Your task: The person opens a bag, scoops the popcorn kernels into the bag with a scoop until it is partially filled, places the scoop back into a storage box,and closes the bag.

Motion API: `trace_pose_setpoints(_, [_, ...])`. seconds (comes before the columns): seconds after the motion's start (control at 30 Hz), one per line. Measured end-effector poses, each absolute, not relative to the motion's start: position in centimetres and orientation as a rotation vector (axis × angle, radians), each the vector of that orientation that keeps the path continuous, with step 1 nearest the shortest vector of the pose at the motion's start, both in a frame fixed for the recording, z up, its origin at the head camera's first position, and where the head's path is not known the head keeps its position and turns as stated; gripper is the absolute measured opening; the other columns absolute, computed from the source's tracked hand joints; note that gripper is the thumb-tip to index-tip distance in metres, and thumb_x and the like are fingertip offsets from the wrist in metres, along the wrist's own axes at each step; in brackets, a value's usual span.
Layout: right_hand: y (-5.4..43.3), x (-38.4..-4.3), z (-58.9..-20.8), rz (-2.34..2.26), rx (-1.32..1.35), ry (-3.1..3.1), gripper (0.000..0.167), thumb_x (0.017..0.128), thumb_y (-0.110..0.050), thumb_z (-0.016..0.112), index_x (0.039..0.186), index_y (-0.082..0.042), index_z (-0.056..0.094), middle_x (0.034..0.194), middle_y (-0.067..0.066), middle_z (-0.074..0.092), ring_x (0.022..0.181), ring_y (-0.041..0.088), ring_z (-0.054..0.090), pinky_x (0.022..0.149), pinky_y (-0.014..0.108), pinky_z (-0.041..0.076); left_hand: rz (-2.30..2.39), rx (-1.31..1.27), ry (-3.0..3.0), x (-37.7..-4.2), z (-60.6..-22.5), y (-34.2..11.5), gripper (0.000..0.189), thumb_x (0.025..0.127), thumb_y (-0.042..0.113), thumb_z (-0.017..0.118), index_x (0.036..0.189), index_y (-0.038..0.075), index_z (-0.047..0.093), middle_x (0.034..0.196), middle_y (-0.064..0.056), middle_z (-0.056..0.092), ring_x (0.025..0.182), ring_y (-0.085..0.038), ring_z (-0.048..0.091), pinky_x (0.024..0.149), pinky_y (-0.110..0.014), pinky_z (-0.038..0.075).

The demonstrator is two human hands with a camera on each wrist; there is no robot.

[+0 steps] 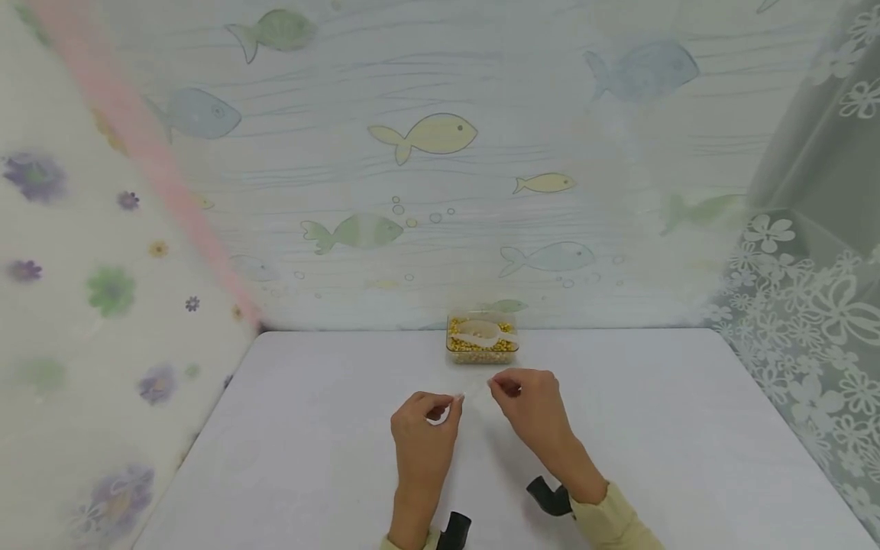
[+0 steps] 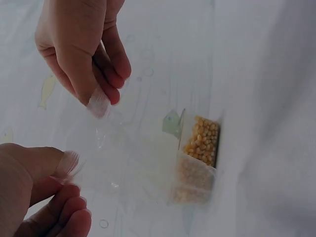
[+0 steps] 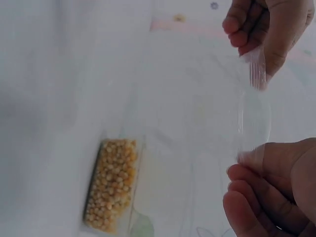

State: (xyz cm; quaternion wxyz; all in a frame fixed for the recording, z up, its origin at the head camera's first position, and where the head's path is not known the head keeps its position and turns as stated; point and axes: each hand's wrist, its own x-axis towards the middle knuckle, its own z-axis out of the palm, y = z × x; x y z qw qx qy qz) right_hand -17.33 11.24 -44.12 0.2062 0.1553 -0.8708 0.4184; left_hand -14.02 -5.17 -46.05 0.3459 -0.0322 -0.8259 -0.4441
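A thin clear plastic bag (image 1: 475, 389) is stretched between my two hands, barely visible in the head view. My left hand (image 1: 422, 437) pinches its near-left edge between thumb and fingers. On the other side, the thumb and fingers of my right hand (image 1: 539, 412) pinch the bag too, a little higher. Both wrist views show the film of the bag (image 3: 254, 118) wrapped over the thumb tips. In the left wrist view, part of the corn is seen through the film. Both hands are above the table.
Beyond the hands, at the table's back edge, stands a clear container (image 1: 483, 356) of yellow corn kernels (image 2: 201, 140) with a whitish scoop (image 1: 481, 333) lying on top. A white cloth covers the table (image 1: 323, 428). Behind rises a fish-patterned curtain (image 1: 440, 198).
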Motion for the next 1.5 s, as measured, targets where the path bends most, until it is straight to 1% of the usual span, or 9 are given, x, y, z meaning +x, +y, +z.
trace_pose_setpoints(0.13, [11.4, -17.7, -43.7, 1.164, 0.47, -2.446, 0.006, 0.084, 0.001, 0.077, 0.084, -0.005, 0.079, 0.071, -0.003, 0.071, 0.063, 0.006, 0.061, 0.059, 0.021, 0.054, -1.172, -0.087, -2.145, -14.1, -46.1, -4.6, 0.008, 0.079, -0.001, 0.082, 0.076, 0.004, 0.077, 0.072, -0.001, 0.07, 0.061, -0.015, 0.063, 0.057, -0.026, 0.054])
trace_pose_setpoints(0.37, [11.0, -18.1, -43.6, 1.241, 0.597, -2.413, 0.007, 0.088, -0.001, 0.077, 0.091, -0.006, 0.08, 0.081, 0.0, 0.075, 0.071, 0.007, 0.068, 0.067, 0.021, 0.058, -1.177, -0.006, -2.118, -14.6, -45.9, -4.2, 0.009, 0.079, -0.005, 0.078, 0.075, 0.002, 0.077, 0.068, -0.003, 0.067, 0.058, -0.011, 0.06, 0.055, -0.024, 0.052])
trace_pose_setpoints(0.57, [11.0, -18.5, -43.1, 1.224, 0.589, -2.47, 0.005, 0.088, 0.0, 0.075, 0.09, -0.003, 0.079, 0.076, 0.002, 0.072, 0.065, 0.006, 0.062, 0.06, 0.02, 0.055, -1.235, 0.063, -2.039, -15.3, -45.9, -4.8, 0.008, 0.079, -0.005, 0.078, 0.076, 0.003, 0.077, 0.066, -0.004, 0.069, 0.056, -0.012, 0.061, 0.054, -0.022, 0.052])
trace_pose_setpoints(0.7, [11.1, -18.6, -43.1, 1.266, 0.603, -2.545, 0.007, 0.09, -0.002, 0.074, 0.093, -0.003, 0.08, 0.079, 0.002, 0.074, 0.067, 0.006, 0.063, 0.061, 0.019, 0.055, -1.315, 0.122, -2.012, -15.6, -45.7, -5.4, 0.007, 0.08, -0.002, 0.08, 0.075, 0.004, 0.077, 0.066, -0.003, 0.071, 0.055, -0.011, 0.063, 0.055, -0.02, 0.053])
trace_pose_setpoints(0.9, [11.0, -18.7, -43.3, 1.307, 0.653, -2.556, 0.008, 0.091, -0.004, 0.073, 0.092, -0.006, 0.08, 0.077, -0.002, 0.072, 0.066, 0.003, 0.061, 0.061, 0.021, 0.054, -1.356, 0.18, -2.036, -15.8, -45.6, -5.9, 0.01, 0.082, 0.002, 0.08, 0.073, 0.004, 0.076, 0.064, -0.002, 0.07, 0.054, -0.009, 0.063, 0.054, -0.024, 0.055])
trace_pose_setpoints(1.07, [10.8, -18.7, -43.1, 1.308, 0.686, -2.566, 0.011, 0.092, -0.001, 0.069, 0.089, -0.005, 0.079, 0.074, 0.002, 0.071, 0.062, 0.003, 0.057, 0.058, 0.021, 0.053, -1.372, 0.169, -2.063, -15.8, -45.7, -6.1, 0.01, 0.081, -0.001, 0.079, 0.073, 0.004, 0.076, 0.063, -0.003, 0.069, 0.054, -0.009, 0.062, 0.055, -0.023, 0.054])
trace_pose_setpoints(1.17, [10.7, -18.9, -43.1, 1.284, 0.682, -2.556, 0.014, 0.091, 0.0, 0.066, 0.087, -0.006, 0.078, 0.069, -0.001, 0.068, 0.06, 0.003, 0.054, 0.057, 0.021, 0.052, -1.404, 0.137, -2.086, -15.8, -45.9, -6.4, 0.01, 0.082, -0.001, 0.079, 0.074, 0.004, 0.076, 0.065, -0.003, 0.069, 0.056, -0.009, 0.062, 0.056, -0.023, 0.054])
trace_pose_setpoints(1.33, [10.7, -19.2, -43.0, 1.259, 0.625, -2.527, 0.014, 0.091, 0.0, 0.067, 0.088, -0.005, 0.079, 0.071, -0.003, 0.068, 0.061, 0.003, 0.056, 0.061, 0.021, 0.054, -1.505, 0.055, -2.098, -15.9, -46.2, -7.0, 0.009, 0.083, 0.002, 0.08, 0.076, 0.007, 0.076, 0.068, -0.002, 0.071, 0.059, -0.01, 0.063, 0.059, -0.023, 0.055])
trace_pose_setpoints(1.5, [10.7, -19.4, -42.9, 1.286, 0.606, -2.54, 0.014, 0.092, -0.001, 0.067, 0.09, -0.006, 0.08, 0.073, -0.003, 0.069, 0.064, 0.004, 0.057, 0.064, 0.022, 0.055, -1.632, 0.047, -2.056, -16.1, -46.5, -7.3, 0.008, 0.083, 0.003, 0.081, 0.077, 0.007, 0.077, 0.071, -0.003, 0.073, 0.061, -0.01, 0.065, 0.061, -0.022, 0.055])
